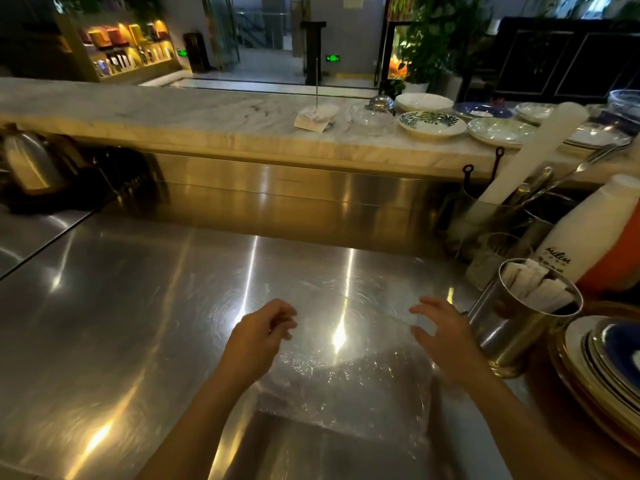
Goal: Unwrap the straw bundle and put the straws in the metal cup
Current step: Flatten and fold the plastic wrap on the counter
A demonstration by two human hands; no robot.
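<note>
Straws (540,291) are in the metal cup (512,327), paper-wrapped, standing on end with long axes roughly vertical, tops leaning toward the far-left rim and poking just above it. Cup stands upright on the steel tabletop (138,306) at the right, just beside a stack of plates (602,362) on a wooden board. Clear plastic wrap (346,372) lies flat and crinkled on the tabletop between the two forearms, running toward the near edge; hard to see its outline under the glare. Left hand (258,336) hovers over the wrap's left side, fingers loosely curled, grip empty as far as I can tell. Right hand (443,336) is over the wrap's right side, fingers spread and open, holding nothing, knuckles just beside the cup wall, can't tell if touching. Behind the cup: white bottle (585,233) leaning left, a metal holder (485,213) with a white roll and spoons sticking up and angled right. Marble ledge (173,116) across the back carries plates and a glass bowl (370,116). Kettle (29,161) far left
</note>
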